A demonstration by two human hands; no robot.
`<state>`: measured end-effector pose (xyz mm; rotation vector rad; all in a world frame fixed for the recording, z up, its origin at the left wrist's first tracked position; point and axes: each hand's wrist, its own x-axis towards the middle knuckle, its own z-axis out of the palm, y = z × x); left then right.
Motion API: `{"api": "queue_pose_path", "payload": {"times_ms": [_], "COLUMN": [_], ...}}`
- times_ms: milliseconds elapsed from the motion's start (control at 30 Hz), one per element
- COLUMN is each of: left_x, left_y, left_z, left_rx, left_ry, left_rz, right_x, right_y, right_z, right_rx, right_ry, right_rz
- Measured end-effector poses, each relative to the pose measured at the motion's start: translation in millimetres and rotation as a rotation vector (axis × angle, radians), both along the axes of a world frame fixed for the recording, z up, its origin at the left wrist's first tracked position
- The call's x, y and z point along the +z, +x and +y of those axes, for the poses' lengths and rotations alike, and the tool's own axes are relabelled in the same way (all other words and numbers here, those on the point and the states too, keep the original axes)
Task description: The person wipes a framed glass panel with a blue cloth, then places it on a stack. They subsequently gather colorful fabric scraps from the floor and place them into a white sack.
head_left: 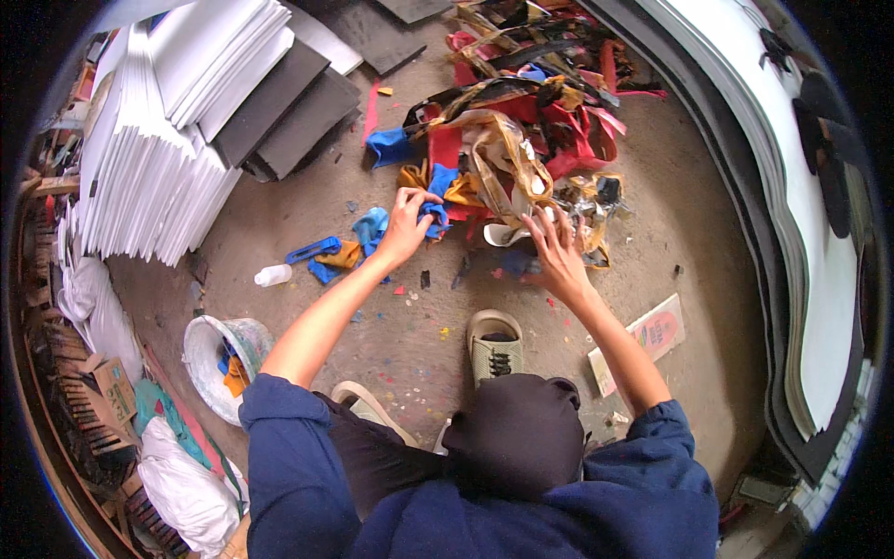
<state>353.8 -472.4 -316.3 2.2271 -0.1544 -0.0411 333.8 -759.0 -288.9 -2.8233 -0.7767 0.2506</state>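
My left hand is at the left edge of a scrap heap on the floor, its fingers curled on a crumpled blue scrap. My right hand is over the heap's near right side, fingers apart beside pale scraps and a tangle of brownish tape; its fingertips partly cover what lies beneath. Red strips and dark pieces spread behind. Left of my left hand lies a small group of blue and mustard scraps, with a blue cutter-like tool on it.
A white bottle lies left of the scraps. Closer in, a whitish bucket holds blue and mustard pieces. Stacked white sheets and dark boards stand far left. Large white and black sheets curve along the right. A printed card lies by my right forearm.
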Motion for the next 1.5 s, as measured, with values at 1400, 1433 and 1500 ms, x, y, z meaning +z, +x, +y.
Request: {"api": "queue_pose_path", "payload": {"times_ms": [1400, 1433, 1500], "left_x": [11.6, 10.6, 8.2], "left_y": [147.6, 149.1, 157.6], "left_z": [-36.2, -38.0, -41.0], "left_rx": [0.362, 0.375, 0.409], "left_ry": [-0.131, -0.057, 0.072], "left_rz": [0.020, -0.005, -0.069], "right_x": [17.7, 21.7, 21.5], "right_y": [181.6, 179.4, 183.6], "right_z": [1.7, 2.7, 3.6], "right_rx": [-0.495, -0.467, -0.459], "right_ry": [0.502, 0.405, 0.240], "right_rz": [-0.284, -0.341, -0.407]}}
